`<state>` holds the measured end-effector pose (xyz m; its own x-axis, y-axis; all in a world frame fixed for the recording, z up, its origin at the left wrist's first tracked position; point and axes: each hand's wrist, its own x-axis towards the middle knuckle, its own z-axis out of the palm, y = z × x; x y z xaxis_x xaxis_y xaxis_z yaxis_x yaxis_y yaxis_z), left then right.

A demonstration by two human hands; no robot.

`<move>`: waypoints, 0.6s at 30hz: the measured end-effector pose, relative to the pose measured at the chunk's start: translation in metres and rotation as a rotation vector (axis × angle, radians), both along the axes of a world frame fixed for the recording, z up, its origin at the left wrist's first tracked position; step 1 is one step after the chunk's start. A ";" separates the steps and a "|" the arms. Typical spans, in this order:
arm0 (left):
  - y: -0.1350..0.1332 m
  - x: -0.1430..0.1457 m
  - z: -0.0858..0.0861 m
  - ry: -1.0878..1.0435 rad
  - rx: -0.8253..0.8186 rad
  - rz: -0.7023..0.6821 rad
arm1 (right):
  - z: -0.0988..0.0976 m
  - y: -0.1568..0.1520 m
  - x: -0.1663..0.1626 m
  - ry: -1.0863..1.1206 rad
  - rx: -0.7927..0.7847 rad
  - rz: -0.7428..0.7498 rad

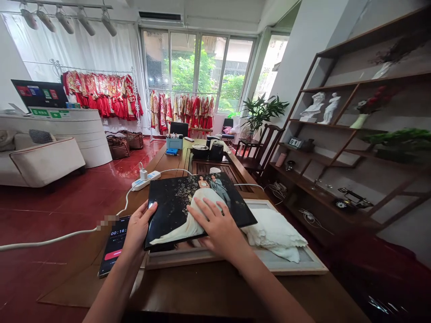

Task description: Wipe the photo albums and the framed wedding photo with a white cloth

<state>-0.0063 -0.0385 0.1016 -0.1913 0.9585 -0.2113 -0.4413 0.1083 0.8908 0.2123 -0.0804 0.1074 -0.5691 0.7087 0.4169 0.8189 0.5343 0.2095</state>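
A dark, glossy wedding photo album (171,197) is tilted up above the table, its cover showing a couple, one in a long white gown. My left hand (138,224) grips its left edge, thumb on the cover and fingers behind. My right hand (217,222) lies flat on the cover over the gown, fingers spread. Beneath and to the right of the album is a shallow light wooden frame (299,270), with a bundle of white ruffled cloth (272,231) on its right part. The frame's left part is mostly hidden by the album and my right hand.
A phone (112,246) showing a timer lies left of my left forearm. Behind the album are a power strip (146,180) with a white cable, a tea tray (215,168) and a pen box (174,142). Wooden shelves (336,125) stand to the right.
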 end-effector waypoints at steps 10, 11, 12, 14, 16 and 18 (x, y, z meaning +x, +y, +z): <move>-0.002 0.001 0.013 -0.066 0.086 -0.013 | -0.016 0.018 -0.001 -0.214 0.388 0.028; -0.002 0.001 0.013 -0.074 0.103 -0.020 | -0.017 0.019 -0.001 -0.215 0.407 0.037; -0.002 0.001 0.012 -0.081 0.125 -0.026 | -0.018 0.020 0.000 -0.211 0.418 0.045; -0.003 0.002 0.012 -0.085 0.172 -0.035 | -0.020 0.021 0.002 -0.193 0.423 0.062; -0.005 0.003 0.014 -0.072 0.212 -0.049 | -0.022 0.022 0.004 -0.163 0.419 0.077; -0.008 0.004 0.018 -0.056 0.242 -0.084 | -0.023 0.024 0.008 -0.115 0.418 0.096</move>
